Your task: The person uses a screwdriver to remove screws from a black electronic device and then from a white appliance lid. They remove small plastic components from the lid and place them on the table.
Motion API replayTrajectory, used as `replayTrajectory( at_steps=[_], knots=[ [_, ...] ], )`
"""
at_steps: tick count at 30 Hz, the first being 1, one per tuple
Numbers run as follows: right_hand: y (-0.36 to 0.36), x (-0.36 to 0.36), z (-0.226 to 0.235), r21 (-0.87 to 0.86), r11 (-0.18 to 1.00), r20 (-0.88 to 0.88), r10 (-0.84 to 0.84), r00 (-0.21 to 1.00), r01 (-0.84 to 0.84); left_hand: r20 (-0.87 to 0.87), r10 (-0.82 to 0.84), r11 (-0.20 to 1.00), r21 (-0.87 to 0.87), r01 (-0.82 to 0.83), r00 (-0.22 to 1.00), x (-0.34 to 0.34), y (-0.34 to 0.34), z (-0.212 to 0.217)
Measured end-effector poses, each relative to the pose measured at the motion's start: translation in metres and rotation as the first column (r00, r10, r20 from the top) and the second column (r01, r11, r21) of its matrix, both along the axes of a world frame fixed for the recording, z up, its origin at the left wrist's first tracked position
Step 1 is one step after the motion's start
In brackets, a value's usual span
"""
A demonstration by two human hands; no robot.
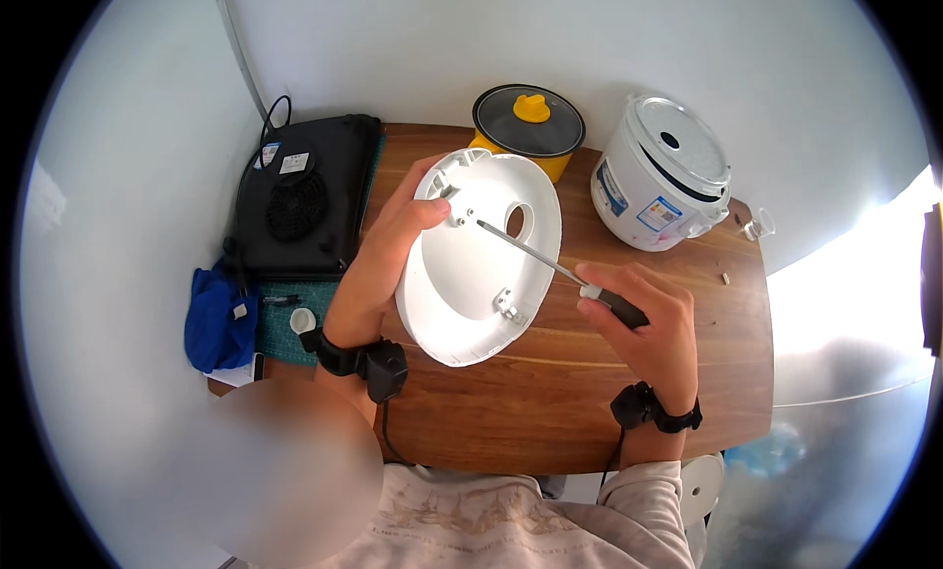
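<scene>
White walls close in behind a wooden desk (550, 402) with a rounded right edge; its grain runs side to side.

Far left edge: a crumpled blue cloth (218, 324) hangs partly off the desk, touching a green mat (295, 304). A small white cap (304, 320) lies on the mat, just beside the left wrist.

Back left corner: a black induction cooktop (305, 196) lies bottom side up, with its fan grille and two labels showing and its cord looping up against the wall.

Left hand (388, 255): clenched on the rim of a white round appliance lid (481, 255), thumb over the upper left edge near a screw post. The lid is held tilted, its inner face toward the camera and clear of the desk at its top; whether its lower edge rests on the wood cannot be told. It is near the desk centre. It has a round hole right of centre and a small metal bracket low on the right.

Back edge, centre: a yellow pot with a dark glass lid and yellow knob (528, 127) stands partly hidden behind the white lid.

Right hand (643, 319): closed around the dark handle of a screwdriver (560, 267). The shaft crosses the lid's face, with its tip at a screw hole in the upper left area.

Back right corner: a white rice cooker body (660, 176) stands tilted, lid closed and labels on its side. A small clear part (756, 223) lies just beside it, and a tiny piece (725, 277) rests near the right edge.

Both wrists carry black straps.
</scene>
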State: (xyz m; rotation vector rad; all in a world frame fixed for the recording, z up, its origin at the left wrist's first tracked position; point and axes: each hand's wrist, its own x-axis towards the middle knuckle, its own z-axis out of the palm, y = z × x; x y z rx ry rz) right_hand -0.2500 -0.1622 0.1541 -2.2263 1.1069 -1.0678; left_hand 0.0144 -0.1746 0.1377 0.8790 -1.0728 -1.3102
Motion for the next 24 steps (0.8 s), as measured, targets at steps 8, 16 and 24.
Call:
replayTrajectory(
  at_steps=[8, 16, 24],
  knots=[
    [-0.008, 0.008, -0.013, -0.085, 0.996, -0.053, 0.013, 0.998, -0.018, 0.064, -0.012, 1.000, -0.002, 0.012, 0.998, 0.007, -0.002, -0.006],
    [-0.013, 0.009, -0.018, -0.300, 0.954, -0.133, -0.029, 0.991, -0.012, -0.027, -0.078, 0.996, 0.049, 0.080, 0.997, 0.008, 0.005, 0.002],
    [-0.010, 0.002, -0.014, -0.407, 0.914, -0.191, -0.089, 0.978, 0.004, -0.087, -0.135, 0.988, 0.067, 0.141, 0.987, 0.009, 0.011, 0.008]
  ],
)
